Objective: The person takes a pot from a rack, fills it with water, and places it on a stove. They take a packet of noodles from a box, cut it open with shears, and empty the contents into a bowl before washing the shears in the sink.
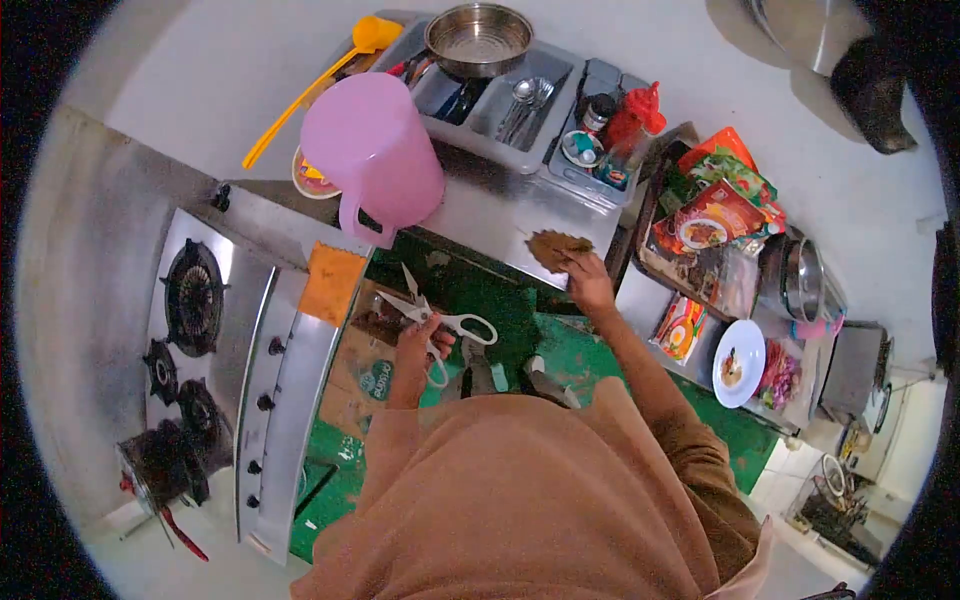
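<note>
My left hand [425, 345] is closed around white-handled scissors [450, 325], whose blades are spread and point up and left, beside the stove's front edge. Over the steel counter [480, 210], my right hand [590, 285] pinches the lower right edge of a flat brown piece [558, 250] that looks like a dry leaf or cloth. A pink pitcher [385, 150] stands on the counter to the left of the brown piece.
At the left is a gas stove [190, 340] with an orange cloth [332, 283] on its edge. A grey cutlery tray [500, 110] holds a steel bowl [478, 42]. Food packets [715, 215] and a white plate [740, 363] are at the right.
</note>
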A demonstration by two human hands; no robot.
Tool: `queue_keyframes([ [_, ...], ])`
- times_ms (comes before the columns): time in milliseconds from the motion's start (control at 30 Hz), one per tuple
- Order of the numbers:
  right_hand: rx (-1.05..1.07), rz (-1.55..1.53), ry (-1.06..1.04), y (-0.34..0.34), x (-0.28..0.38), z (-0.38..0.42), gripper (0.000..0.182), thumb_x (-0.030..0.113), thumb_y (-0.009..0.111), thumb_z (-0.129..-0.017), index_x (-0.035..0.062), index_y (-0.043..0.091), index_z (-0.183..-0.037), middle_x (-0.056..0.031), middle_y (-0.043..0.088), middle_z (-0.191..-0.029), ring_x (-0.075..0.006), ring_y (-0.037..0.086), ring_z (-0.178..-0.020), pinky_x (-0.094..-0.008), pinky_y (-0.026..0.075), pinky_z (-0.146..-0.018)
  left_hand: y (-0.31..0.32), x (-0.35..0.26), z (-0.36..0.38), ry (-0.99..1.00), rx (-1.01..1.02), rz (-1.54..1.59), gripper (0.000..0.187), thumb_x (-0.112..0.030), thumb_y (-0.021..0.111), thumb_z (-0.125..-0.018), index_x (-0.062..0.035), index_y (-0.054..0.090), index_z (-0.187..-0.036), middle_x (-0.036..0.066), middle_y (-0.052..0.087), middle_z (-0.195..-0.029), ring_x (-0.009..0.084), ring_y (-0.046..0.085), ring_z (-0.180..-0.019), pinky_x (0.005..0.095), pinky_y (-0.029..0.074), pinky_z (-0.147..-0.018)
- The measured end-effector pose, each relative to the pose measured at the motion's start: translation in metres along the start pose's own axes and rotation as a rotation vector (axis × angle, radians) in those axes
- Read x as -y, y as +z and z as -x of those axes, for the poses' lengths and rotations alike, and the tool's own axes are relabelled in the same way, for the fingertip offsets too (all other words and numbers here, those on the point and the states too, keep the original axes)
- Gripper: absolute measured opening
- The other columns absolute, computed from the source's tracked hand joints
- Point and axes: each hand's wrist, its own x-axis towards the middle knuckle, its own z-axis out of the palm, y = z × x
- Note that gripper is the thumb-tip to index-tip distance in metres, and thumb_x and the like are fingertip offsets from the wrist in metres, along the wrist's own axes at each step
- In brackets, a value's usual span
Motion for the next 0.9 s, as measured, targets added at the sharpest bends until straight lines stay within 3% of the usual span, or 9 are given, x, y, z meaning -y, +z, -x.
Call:
queue_keyframes([
  [67, -0.018, 0.037, 0.033, -0.018, -0.004, 0.011, 0.024, 0.000, 0.054, -0.073, 0.0089, 0.063, -0.093, -0.0094, 0.058, -0.106, -0.0290, 0.052, -0.097, -0.0386, 0.042, -0.084, -0.004, 0.000, -0.012, -0.032, 0.002, 0.034, 0.019, -0.024, 0.059, -0.084, -0.0055, 0.057, -0.084, 0.008, 0.060, -0.059, 0.0119, 0.052, -0.045, 0.0243, 0.042, -0.043],
  [167, -0.165, -0.321, 0.643, -0.034, -0.003, 0.011, 0.016, 0.003, 0.057, -0.073, 0.0048, 0.064, -0.088, -0.0130, 0.063, -0.085, -0.0309, 0.057, -0.081, -0.0379, 0.045, -0.077, -0.012, 0.000, -0.023, -0.070, -0.005, 0.076, 0.019, -0.024, 0.060, -0.083, -0.0052, 0.057, -0.084, 0.008, 0.060, -0.059, 0.0120, 0.053, -0.045, 0.0245, 0.041, -0.041],
  [200, -0.172, -0.318, 0.651, -0.037, 0.002, 0.001, 0.016, 0.003, 0.057, -0.073, 0.0048, 0.064, -0.088, -0.0130, 0.063, -0.085, -0.0309, 0.057, -0.081, -0.0379, 0.045, -0.077, -0.016, 0.000, -0.023, -0.058, 0.026, 0.047, 0.020, -0.025, 0.060, -0.083, -0.0051, 0.057, -0.084, 0.008, 0.060, -0.059, 0.0120, 0.053, -0.045, 0.0245, 0.041, -0.042],
  [267, -0.403, 0.008, 0.494, -0.034, 0.013, -0.018, 0.015, 0.005, 0.055, -0.076, 0.0038, 0.063, -0.089, -0.0125, 0.063, -0.081, -0.0315, 0.058, -0.076, -0.0385, 0.045, -0.074, -0.024, 0.005, -0.025, -0.057, 0.059, 0.014, 0.020, -0.025, 0.060, -0.083, -0.0049, 0.057, -0.083, 0.007, 0.060, -0.060, 0.0120, 0.053, -0.045, 0.0244, 0.041, -0.042],
  [300, -0.209, 0.007, 0.528, -0.022, 0.021, -0.028, 0.020, 0.007, 0.053, -0.077, 0.0027, 0.061, -0.095, -0.0153, 0.061, -0.092, -0.0333, 0.056, -0.086, -0.0400, 0.044, -0.079, -0.028, 0.009, -0.027, -0.067, 0.066, 0.021, 0.020, -0.025, 0.059, -0.083, -0.0047, 0.057, -0.084, 0.007, 0.060, -0.060, 0.0119, 0.053, -0.045, 0.0245, 0.041, -0.042],
  [400, -0.277, 0.283, 0.336, 0.064, 0.056, -0.038, 0.037, 0.007, 0.048, -0.078, 0.0023, 0.051, -0.115, -0.0221, 0.045, -0.122, -0.0370, 0.041, -0.115, -0.0466, 0.029, -0.099, -0.034, 0.005, -0.025, -0.090, 0.068, 0.019, 0.020, -0.024, 0.059, -0.084, -0.0042, 0.057, -0.084, 0.007, 0.060, -0.060, 0.0120, 0.052, -0.046, 0.0246, 0.041, -0.043],
  [600, -0.219, 0.030, 0.131, 0.110, 0.099, -0.120, 0.043, -0.002, 0.047, -0.073, 0.0031, 0.051, -0.115, -0.0168, 0.040, -0.129, -0.0323, 0.035, -0.123, -0.0436, 0.025, -0.104, -0.028, -0.004, -0.026, -0.140, 0.008, -0.098, 0.021, -0.024, 0.059, -0.084, -0.0032, 0.057, -0.083, 0.008, 0.059, -0.061, 0.0126, 0.052, -0.046, 0.0247, 0.041, -0.044],
  [800, 0.000, -0.107, -0.080, 0.046, 0.061, -0.042, 0.047, -0.008, 0.043, -0.071, 0.0075, 0.053, -0.115, -0.0100, 0.043, -0.130, -0.0272, 0.036, -0.123, -0.0403, 0.025, -0.105, -0.020, -0.001, -0.033, -0.132, 0.110, -0.078, 0.023, -0.026, 0.060, -0.083, -0.0036, 0.056, -0.082, 0.009, 0.060, -0.061, 0.0128, 0.052, -0.046, 0.0243, 0.041, -0.044],
  [900, 0.016, -0.048, 0.069, 0.013, 0.021, 0.019, 0.049, -0.009, 0.041, -0.071, 0.0086, 0.053, -0.116, -0.0092, 0.043, -0.130, -0.0279, 0.036, -0.123, -0.0405, 0.026, -0.105, -0.016, 0.000, -0.039, -0.118, 0.146, -0.020, 0.023, -0.026, 0.060, -0.083, -0.0039, 0.056, -0.083, 0.009, 0.060, -0.061, 0.0124, 0.052, -0.046, 0.0240, 0.040, -0.044],
])
